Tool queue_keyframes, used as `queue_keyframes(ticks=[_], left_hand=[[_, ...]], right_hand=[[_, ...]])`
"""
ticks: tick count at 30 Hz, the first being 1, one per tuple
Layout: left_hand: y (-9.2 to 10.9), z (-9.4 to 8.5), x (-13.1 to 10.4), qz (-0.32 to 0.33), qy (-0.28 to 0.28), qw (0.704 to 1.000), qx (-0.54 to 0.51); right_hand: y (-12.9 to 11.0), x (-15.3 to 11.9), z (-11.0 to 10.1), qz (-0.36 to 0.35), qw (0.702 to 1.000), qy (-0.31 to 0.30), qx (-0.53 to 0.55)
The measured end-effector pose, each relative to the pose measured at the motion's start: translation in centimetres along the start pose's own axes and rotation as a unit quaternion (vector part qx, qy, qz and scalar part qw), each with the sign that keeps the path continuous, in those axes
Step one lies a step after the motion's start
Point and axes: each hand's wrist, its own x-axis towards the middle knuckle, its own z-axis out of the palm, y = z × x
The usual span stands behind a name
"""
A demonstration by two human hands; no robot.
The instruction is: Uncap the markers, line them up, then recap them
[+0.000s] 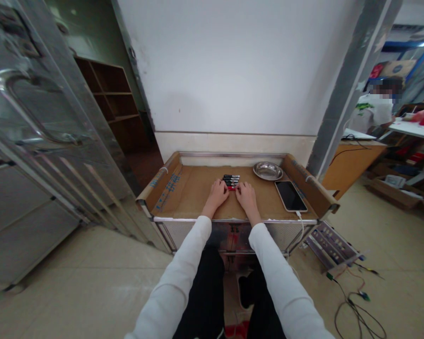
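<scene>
On the cardboard-lined table, several slim black pens (231, 178) with silvery ends lie side by side in a row. A red pen (232, 188) lies crosswise on the near side of that row. My left hand (218, 194) has its curled fingertips at the red pen's left end. At its right end are the bent fingers of my right hand (246, 196). Both hands rest low over the cardboard, and part of the red pen is hidden under the fingertips. The pens are small here, so their exact kind is hard to make out.
A round steel dish (267, 171) sits at the back right of the table. In front of it lies a phone (290, 196) with a white cable (301, 225). Raised cardboard sides (309, 183) border the table. Cables (356, 306) lie on the floor at right; a person sits beyond.
</scene>
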Motion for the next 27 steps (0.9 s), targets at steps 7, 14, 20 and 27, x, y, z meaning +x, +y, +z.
queue_keyframes(ticks=[7, 14, 20, 27], left_hand=[[0.2, -0.1, -0.1, -0.006, 0.001, 1.000, 0.005], [0.9, -0.9, -0.1, -0.029, 0.017, 0.999, 0.036], [1.2, -1.0, 0.3, -0.140, 0.070, 0.983, 0.091], [0.4, 0.1, 0.8, -0.180, 0.057, 0.972, 0.140]], right_hand=[[-0.3, -0.3, -0.5, 0.033, 0.999, -0.004, -0.010], [-0.4, -0.2, -0.3, 0.073, 0.997, 0.027, -0.010], [-0.3, -0.3, 0.5, 0.086, 0.995, 0.014, -0.048], [-0.2, -0.2, 1.0, 0.084, 0.995, 0.012, -0.048]])
